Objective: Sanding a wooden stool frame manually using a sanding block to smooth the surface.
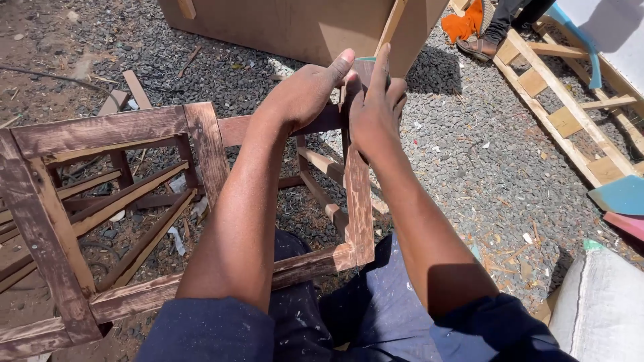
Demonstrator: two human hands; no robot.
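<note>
Left hand (305,90) rests palm-down on top corner of the dark-stained wooden frame (201,144), fingers curled over the rail, thumb stretched up twd the right hand. Looks like a loose grip on the rail; can't tell how tight. Right hand (376,110) is pressed vs the upright post (359,201) at the same corner, fingers wrapped round its far side, index raised straight up. Both hands nearly touch at the thumb tips.

Head view, only one given: frame lies on its side across the gravel ground (469,154), w/ its near bottom rail over the person's lap and dark blue trousers (376,308). Inside slats run diagonally at left. Stain is patchy, pale wood showing thru at edges.

Behind the hands stands a big plain brown board box (295,27). Upper right: pale unfinished wooden ladder-like frame (563,100) lying flat, w/ a blue curved piece (577,37) on it. Another person's sandalled foot (477,45) beside an orange cloth (463,23) at top. White sack (600,308) at lower right corner.
</note>
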